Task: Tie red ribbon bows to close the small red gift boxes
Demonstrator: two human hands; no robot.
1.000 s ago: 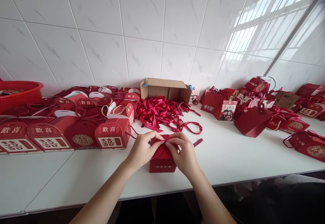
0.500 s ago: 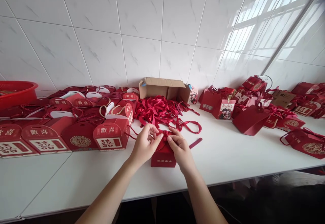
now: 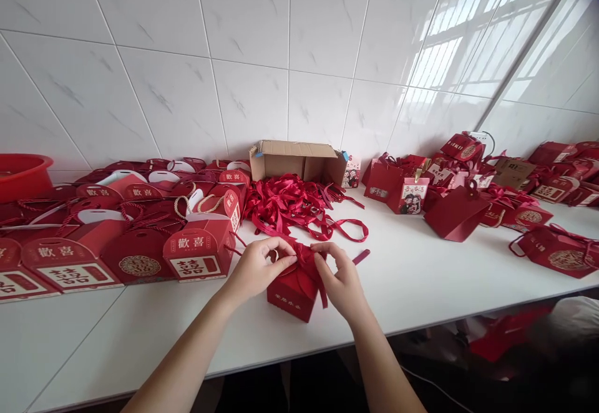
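Note:
A small red gift box [image 3: 291, 296] with pale characters on its front stands on the white table between my hands, turned at an angle. Red ribbon [image 3: 306, 256] is gathered at its top, and one tail hangs down its right side. My left hand [image 3: 262, 266] pinches the ribbon from the left, thumb against fingers. From the right, my right hand [image 3: 337, 279] grips the ribbon between thumb and fingers. How the ribbon is knotted is partly hidden by my fingertips.
Behind the box lies a heap of red ribbons [image 3: 290, 204] spilling from a cardboard box [image 3: 299, 149]. Rows of red gift boxes [image 3: 191, 254] fill the left. More finished-looking boxes [image 3: 456, 213] stand right. A red basin [image 3: 23, 176] sits far left; the table edge runs close in front.
The gift box has turned from facing me squarely to an angle. My hands have moved slightly apart with the ribbon, and a ribbon tail now shows on the right side.

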